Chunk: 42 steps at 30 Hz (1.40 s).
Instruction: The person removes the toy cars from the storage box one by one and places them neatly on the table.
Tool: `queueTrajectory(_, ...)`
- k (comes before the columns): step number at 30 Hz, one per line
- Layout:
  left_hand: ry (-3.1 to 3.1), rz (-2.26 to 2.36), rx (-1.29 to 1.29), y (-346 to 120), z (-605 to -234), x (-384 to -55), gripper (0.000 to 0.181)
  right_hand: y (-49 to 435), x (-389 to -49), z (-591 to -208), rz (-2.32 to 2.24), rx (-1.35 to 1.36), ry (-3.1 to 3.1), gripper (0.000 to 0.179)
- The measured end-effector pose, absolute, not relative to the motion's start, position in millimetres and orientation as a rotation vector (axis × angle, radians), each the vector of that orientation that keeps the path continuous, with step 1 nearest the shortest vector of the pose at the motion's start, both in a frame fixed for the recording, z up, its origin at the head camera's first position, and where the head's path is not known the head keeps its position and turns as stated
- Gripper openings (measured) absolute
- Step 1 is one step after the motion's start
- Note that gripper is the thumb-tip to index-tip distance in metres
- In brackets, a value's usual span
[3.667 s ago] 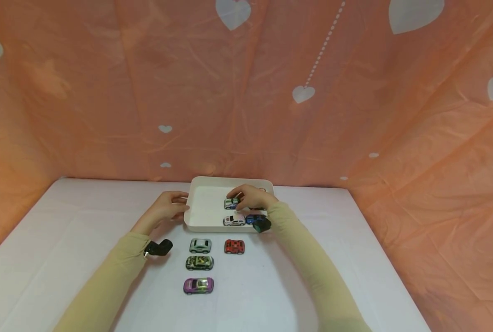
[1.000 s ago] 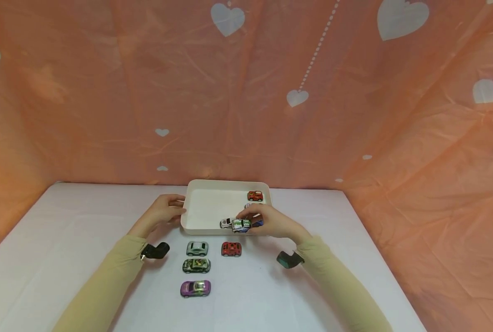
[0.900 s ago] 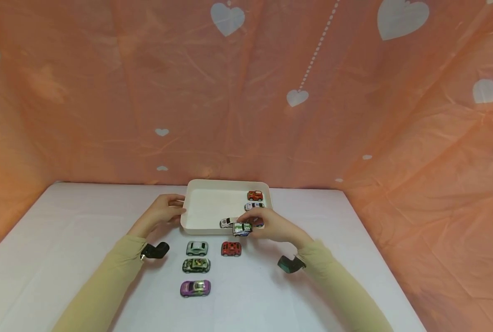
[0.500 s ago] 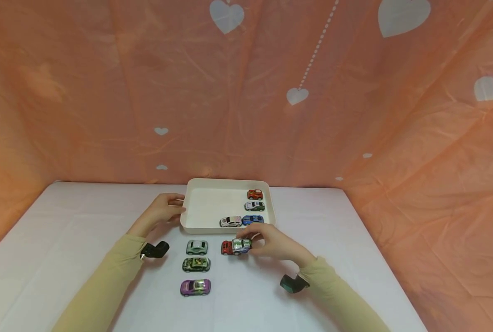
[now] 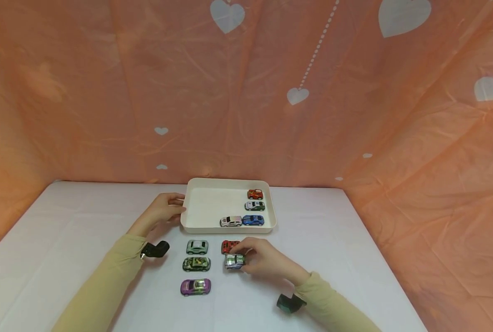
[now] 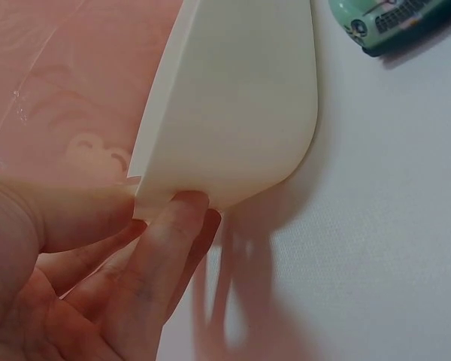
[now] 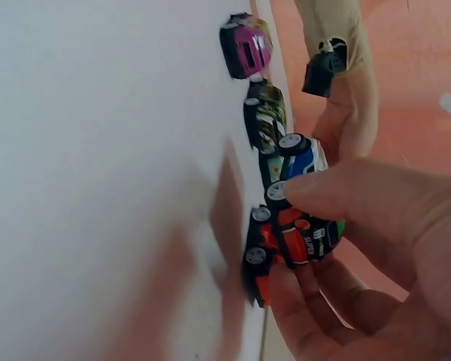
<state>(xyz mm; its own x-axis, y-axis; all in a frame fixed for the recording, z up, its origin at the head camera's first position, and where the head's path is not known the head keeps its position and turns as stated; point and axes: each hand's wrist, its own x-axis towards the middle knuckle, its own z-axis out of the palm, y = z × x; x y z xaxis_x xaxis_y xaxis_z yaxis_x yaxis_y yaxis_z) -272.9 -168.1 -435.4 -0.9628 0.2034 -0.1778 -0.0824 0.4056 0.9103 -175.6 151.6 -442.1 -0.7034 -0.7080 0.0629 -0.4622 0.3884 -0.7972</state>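
My right hand [image 5: 267,260] pinches a silver and green toy car [image 5: 235,261] between thumb and fingers, just in front of a red toy car [image 5: 227,247] it partly overlaps. In the right wrist view the held toy car [image 7: 307,162] shows its blue side and wheels, the thumb against it. My left hand [image 5: 163,210] is at the left end of the white tray [image 5: 188,230]. Close up, its thumb meets the tray's rim and its fingertips bear on the outer wall [image 6: 233,113].
Inside the tray are a white toy car [image 5: 231,222], a blue one [image 5: 253,220], a white-and-green one [image 5: 255,206] and an orange-red one [image 5: 255,194]. On the table, a pale green [image 5: 197,247], a camouflage [image 5: 196,264] and a purple toy car [image 5: 195,287] form a column.
My right hand has lifted the silver and green toy car out of the tray and carried it towards me, past the red one. The left hand stays at the tray's end.
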Motion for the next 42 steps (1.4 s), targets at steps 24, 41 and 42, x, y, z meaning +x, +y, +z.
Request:
queueTrajectory(24,2.395,1.606,0.127,-167.9,-434.8,-271.0,0.049,144.6,-164.6,-456.1,-1.16,-0.972,2.416,0.044)
queueTrajectory(41,2.385,1.644,0.139,-168.6,-439.3,-273.0,0.048,145.1,-161.5,-457.4,-1.152,-0.883,2.491,0.039)
queueTrajectory(42,2.383,1.651,0.14,-168.9,-439.5,-273.3,0.048,145.2,-161.2,-457.3,-1.155,-0.878,2.498,0.038)
